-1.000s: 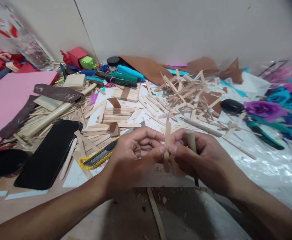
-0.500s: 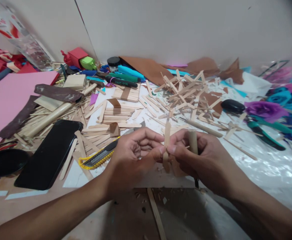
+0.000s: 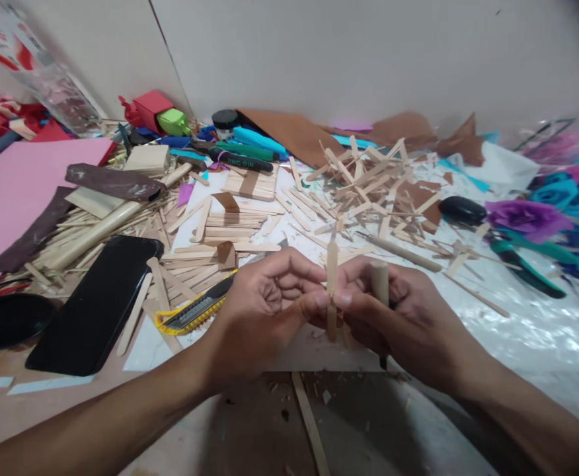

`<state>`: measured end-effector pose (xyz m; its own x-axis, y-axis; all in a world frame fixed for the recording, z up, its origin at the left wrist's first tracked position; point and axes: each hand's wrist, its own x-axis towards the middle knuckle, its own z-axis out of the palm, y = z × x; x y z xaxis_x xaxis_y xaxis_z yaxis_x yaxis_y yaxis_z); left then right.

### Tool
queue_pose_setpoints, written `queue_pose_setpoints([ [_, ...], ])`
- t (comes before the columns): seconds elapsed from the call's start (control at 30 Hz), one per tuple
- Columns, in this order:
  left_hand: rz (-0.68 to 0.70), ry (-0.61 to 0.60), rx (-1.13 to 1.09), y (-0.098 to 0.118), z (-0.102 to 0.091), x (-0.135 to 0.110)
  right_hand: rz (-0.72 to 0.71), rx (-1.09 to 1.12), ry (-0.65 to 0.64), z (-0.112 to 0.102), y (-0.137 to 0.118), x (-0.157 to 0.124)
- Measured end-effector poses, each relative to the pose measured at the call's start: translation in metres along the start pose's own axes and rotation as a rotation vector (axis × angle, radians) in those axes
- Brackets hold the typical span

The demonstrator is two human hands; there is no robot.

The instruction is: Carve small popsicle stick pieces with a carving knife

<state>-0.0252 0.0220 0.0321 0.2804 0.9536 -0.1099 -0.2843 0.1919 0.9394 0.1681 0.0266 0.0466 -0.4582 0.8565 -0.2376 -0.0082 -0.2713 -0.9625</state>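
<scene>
Both hands meet low in the middle of the head view around one upright wooden craft stick (image 3: pixel 332 264). My left hand (image 3: pixel 262 311) pinches the stick between thumb and fingers. My right hand (image 3: pixel 408 320) pinches the same stick with thumb and forefinger. A round wooden handle (image 3: pixel 379 281) stands up out of the right fist, and a dark tip of that tool (image 3: pixel 383 361) pokes out below the hand. A yellow utility knife (image 3: pixel 193 312) lies just left of my left hand.
A heap of cut sticks (image 3: pixel 369 182) lies behind the hands. Stacked sticks (image 3: pixel 227 228), a black phone (image 3: pixel 94 304), pink paper (image 3: pixel 12 192), green pliers (image 3: pixel 522 261) and paper flowers (image 3: pixel 527 218) crowd the table. One loose stick (image 3: pixel 309 423) lies near the front edge.
Both hands and the stick have risen slightly; the grip is the same.
</scene>
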Motion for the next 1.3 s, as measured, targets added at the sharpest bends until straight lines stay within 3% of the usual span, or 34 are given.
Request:
queue_pose_setpoints([
  [0.2, 0.100, 0.028, 0.133, -0.003, 0.000, -0.002, -0.004, -0.004, 0.012, -0.002, 0.000, 0.000],
  [0.4, 0.459, 0.180, 0.467, -0.006, -0.005, -0.011, 0.040, 0.003, 0.088, 0.003, 0.001, 0.001],
  [0.6, 0.873, 0.140, 0.889, -0.007, -0.012, -0.007, 0.025, -0.013, 0.058, 0.001, 0.003, 0.001],
  [0.67, 0.933, 0.123, 0.960, -0.006, -0.013, -0.005, 0.015, -0.033, 0.049, -0.001, 0.004, 0.001],
  [1.0, 0.916, -0.001, 0.901, -0.006, -0.015, -0.003, 0.134, 0.236, -0.129, -0.001, 0.000, 0.003],
  [1.3, 0.907, 0.058, 0.992, -0.005, -0.015, -0.006, 0.158, 0.275, -0.101, 0.000, 0.004, 0.003],
])
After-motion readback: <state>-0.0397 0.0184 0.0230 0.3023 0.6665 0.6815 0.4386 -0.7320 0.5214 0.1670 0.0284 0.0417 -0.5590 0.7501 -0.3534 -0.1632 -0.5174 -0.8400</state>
